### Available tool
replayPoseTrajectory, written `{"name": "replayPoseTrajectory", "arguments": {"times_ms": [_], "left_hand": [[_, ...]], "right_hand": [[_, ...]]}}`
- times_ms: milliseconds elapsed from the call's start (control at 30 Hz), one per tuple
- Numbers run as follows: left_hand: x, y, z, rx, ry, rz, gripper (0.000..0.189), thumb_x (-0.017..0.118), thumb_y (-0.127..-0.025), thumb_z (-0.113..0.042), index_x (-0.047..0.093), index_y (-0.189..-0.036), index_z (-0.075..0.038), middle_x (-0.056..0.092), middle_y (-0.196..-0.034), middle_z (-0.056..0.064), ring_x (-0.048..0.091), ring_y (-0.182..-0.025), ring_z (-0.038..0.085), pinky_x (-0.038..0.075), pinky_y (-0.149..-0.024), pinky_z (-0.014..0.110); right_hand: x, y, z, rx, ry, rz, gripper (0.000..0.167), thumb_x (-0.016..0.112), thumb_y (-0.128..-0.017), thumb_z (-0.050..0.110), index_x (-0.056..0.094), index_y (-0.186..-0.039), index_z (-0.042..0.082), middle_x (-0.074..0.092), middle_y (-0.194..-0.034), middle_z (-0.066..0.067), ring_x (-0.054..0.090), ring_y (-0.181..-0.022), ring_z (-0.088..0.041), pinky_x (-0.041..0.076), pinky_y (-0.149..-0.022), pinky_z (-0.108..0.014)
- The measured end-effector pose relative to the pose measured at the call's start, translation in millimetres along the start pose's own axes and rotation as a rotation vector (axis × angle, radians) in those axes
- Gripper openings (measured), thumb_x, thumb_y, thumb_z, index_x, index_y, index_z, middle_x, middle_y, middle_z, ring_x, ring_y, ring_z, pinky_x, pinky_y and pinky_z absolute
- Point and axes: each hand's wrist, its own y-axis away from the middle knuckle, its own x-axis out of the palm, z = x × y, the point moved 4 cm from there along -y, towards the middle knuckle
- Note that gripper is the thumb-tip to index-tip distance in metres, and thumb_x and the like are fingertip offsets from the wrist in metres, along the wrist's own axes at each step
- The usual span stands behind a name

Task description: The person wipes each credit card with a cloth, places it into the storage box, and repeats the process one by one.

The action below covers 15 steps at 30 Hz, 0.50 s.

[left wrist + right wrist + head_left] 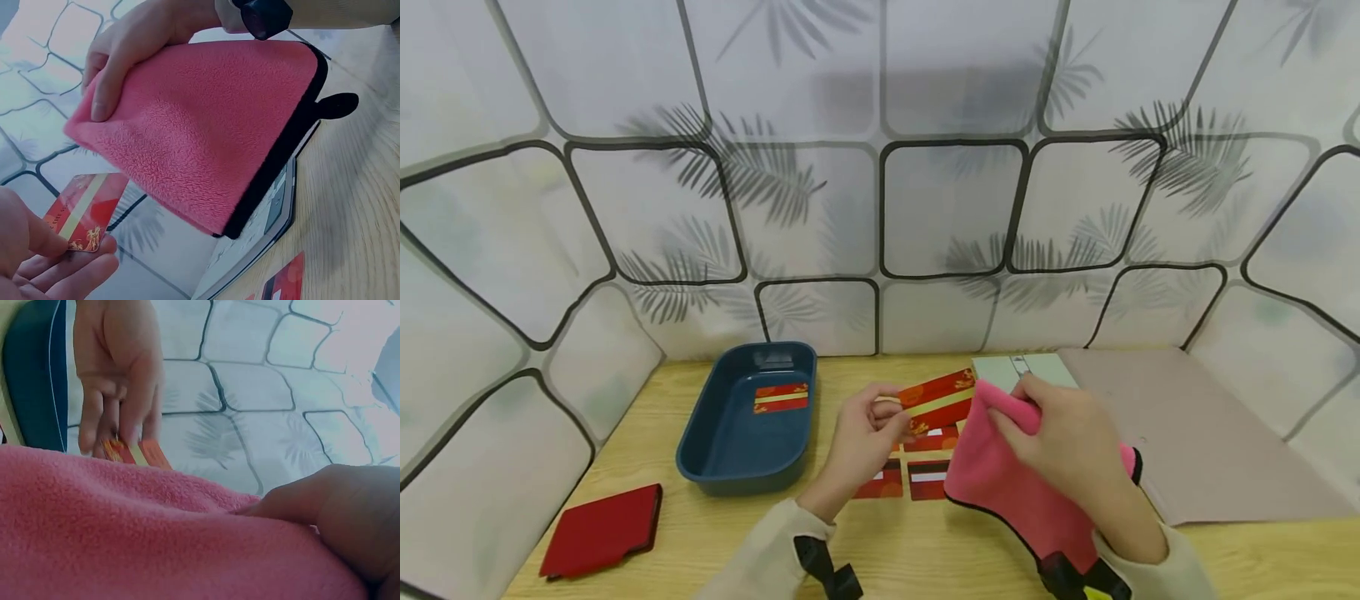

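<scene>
A red card with a gold stripe is pinched between the thumb and fingers of my left hand, raised above the table. My right hand grips a pink plush cloth with black edging by its upper part, and the rest hangs down. The cloth's upper left edge is close beside the card; in the left wrist view a gap shows between card and cloth. Beneath the hands lie several more red cards on the table, partly hidden by the cloth.
At the left stands a blue tray with one red and gold card inside. A red wallet-like case lies at front left. Behind the right hand are a pale green item and a large grey-pink sheet. Patterned curtains enclose the table.
</scene>
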Motion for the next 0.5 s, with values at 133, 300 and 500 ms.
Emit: {"name": "replayPoseTrajectory", "arguments": {"times_ms": [133, 300, 500], "left_hand": [[8.1, -1.1, -3.7, -0.018, 0.033, 0.044, 0.031, 0.057, -0.088, 0.010, 0.056, -0.119, 0.008, 0.067, -0.092, 0.030, 0.070, -0.069, 0.034, 0.059, -0.066, 0.037], [20.7, 0.5, -11.5, 0.005, -0.034, 0.097, 0.027, 0.058, -0.091, 0.005, 0.058, -0.117, 0.005, 0.069, -0.096, 0.027, 0.071, -0.075, 0.029, 0.059, -0.068, 0.032], [33.1, 6.9, -23.7, 0.156, -0.201, 0.161, 0.025, 0.054, -0.092, 0.003, 0.063, -0.113, -0.004, 0.073, -0.094, 0.014, 0.066, -0.069, 0.012, 0.049, -0.057, 0.019]], "right_hand": [[3.7, 0.7, 13.0, -0.024, -0.058, 0.068, 0.022, 0.083, -0.070, 0.018, 0.061, -0.073, 0.017, 0.043, -0.052, 0.012, 0.038, -0.048, -0.003, 0.034, -0.045, -0.021], [12.6, 3.4, 21.1, -0.061, -0.082, 0.087, 0.022, 0.084, -0.070, 0.019, 0.063, -0.075, 0.016, 0.047, -0.055, 0.013, 0.040, -0.050, -0.002, 0.035, -0.047, -0.020], [22.6, 7.9, 19.2, -0.082, -0.057, 0.038, 0.025, 0.084, -0.071, 0.020, 0.060, -0.075, 0.017, 0.042, -0.054, 0.012, 0.037, -0.048, -0.002, 0.031, -0.046, -0.021]]}}
